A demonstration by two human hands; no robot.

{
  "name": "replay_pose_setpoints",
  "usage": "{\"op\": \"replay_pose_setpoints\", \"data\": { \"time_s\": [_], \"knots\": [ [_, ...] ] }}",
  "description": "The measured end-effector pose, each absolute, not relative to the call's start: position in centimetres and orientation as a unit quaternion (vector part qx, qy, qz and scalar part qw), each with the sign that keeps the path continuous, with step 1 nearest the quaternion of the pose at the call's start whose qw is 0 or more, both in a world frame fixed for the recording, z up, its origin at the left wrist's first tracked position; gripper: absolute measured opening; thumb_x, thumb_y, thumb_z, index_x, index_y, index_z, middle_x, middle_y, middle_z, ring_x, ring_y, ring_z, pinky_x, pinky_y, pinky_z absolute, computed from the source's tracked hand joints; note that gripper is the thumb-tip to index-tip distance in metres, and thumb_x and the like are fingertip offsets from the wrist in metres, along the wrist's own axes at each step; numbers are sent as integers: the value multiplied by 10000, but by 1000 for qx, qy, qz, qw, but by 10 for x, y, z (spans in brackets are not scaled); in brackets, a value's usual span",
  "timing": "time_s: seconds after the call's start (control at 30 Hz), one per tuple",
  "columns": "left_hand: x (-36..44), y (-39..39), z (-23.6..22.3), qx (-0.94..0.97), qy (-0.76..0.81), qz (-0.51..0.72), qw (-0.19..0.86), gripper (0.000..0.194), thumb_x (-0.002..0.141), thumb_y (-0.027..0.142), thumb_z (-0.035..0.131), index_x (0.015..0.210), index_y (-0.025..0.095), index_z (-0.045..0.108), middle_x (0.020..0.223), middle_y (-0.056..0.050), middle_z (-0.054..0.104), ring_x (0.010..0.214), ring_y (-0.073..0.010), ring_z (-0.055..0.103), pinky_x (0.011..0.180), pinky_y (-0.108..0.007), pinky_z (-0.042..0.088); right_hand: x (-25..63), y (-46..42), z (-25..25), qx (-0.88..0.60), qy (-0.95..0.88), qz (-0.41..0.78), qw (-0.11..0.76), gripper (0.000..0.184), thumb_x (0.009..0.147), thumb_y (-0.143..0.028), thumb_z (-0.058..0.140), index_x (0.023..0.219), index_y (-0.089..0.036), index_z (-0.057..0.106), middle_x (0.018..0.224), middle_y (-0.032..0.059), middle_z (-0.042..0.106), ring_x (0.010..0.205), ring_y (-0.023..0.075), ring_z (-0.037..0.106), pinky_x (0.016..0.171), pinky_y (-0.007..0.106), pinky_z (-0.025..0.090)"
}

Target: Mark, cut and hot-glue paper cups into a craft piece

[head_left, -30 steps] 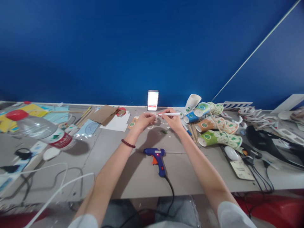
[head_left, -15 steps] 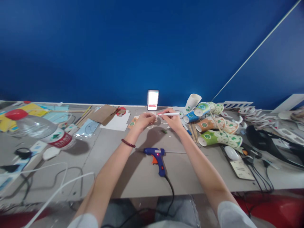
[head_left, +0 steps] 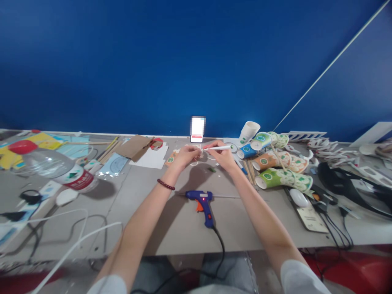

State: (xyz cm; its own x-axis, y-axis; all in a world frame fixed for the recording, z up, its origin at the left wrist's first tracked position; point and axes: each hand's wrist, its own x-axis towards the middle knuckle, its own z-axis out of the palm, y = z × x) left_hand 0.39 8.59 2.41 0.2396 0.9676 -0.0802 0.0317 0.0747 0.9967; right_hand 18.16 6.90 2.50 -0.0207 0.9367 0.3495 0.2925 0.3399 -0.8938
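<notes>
My right hand [head_left: 223, 156] is closed around a white pen [head_left: 222, 148], its tip pointing left toward the fingers of my left hand. My left hand [head_left: 188, 156] is pinched at a small pale piece too blurred to name, just at the pen's tip. An orange-patterned paper cup [head_left: 170, 159] shows partly behind my left hand; I cannot tell whether the hand touches it. Between my forearms lies a blue glue gun [head_left: 197, 196] with an orange trigger, a lit red light and a glue stick at its back.
A phone [head_left: 196, 130] stands against the blue wall. Patterned paper cups [head_left: 286, 180] tied in rows lie at right, beside a white cup [head_left: 249, 131] and wooden sticks. At left are a plastic bottle [head_left: 58, 165], cardboard [head_left: 134, 148] and a power strip [head_left: 30, 216].
Almost nothing differs. Both hands keep their places, with the pen held at nearly the same angle; the view has shifted very slightly.
</notes>
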Motion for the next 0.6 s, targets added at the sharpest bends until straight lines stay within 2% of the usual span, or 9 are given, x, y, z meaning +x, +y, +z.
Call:
{"op": "replay_pose_setpoints", "data": {
  "time_s": [0.27,0.6],
  "knots": [
    [3,86,23,545,462,412,565,116,650,270,688,604,170,650,627,-14,615,608,-109,539,612,-254,422,181,66,30,-476,-642,316,511,42,778,-283,621,766,-246,605,823,3,693,703,160,568,646,300,456],
    [3,90,16,550,456,406,570,119,675,272,683,647,157,665,655,-23,638,605,-100,543,601,-241,407,179,64,34,-481,-653,302,502,112,779,-328,636,795,-217,628,813,9,675,668,146,535,638,297,431]
  ]
}}
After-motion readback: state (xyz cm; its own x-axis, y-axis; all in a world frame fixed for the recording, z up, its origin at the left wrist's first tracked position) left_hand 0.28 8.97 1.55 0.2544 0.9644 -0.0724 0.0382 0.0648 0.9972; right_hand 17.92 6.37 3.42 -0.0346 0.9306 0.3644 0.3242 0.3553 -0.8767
